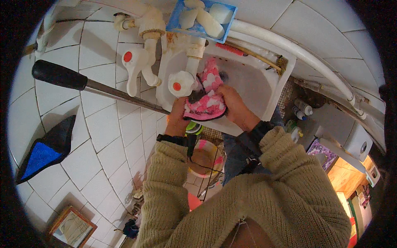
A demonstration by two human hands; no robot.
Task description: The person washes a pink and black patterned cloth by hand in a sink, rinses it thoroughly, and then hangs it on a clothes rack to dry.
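Observation:
A pink and white patterned cloth item with dark edging (pixel 207 107) is held between both hands over a white sink (pixel 248 83). My left hand (pixel 177 116) grips its left edge, close below the white tap knob with a red dot (pixel 180 84). My right hand (pixel 234 105) holds its right side, and the upper part of the cloth stands up toward the back of the basin. A dark patch shows in the fold between the hands. Fingertips of both hands are partly hidden by the cloth.
A blue tray with soap pieces (pixel 201 18) sits above the sink. A metal pole with a black grip (pixel 124 94) slants in at left, near a lever tap (pixel 133 71). A red brush (pixel 231 49) lies on the back rim. Below stands a round basin (pixel 204 158).

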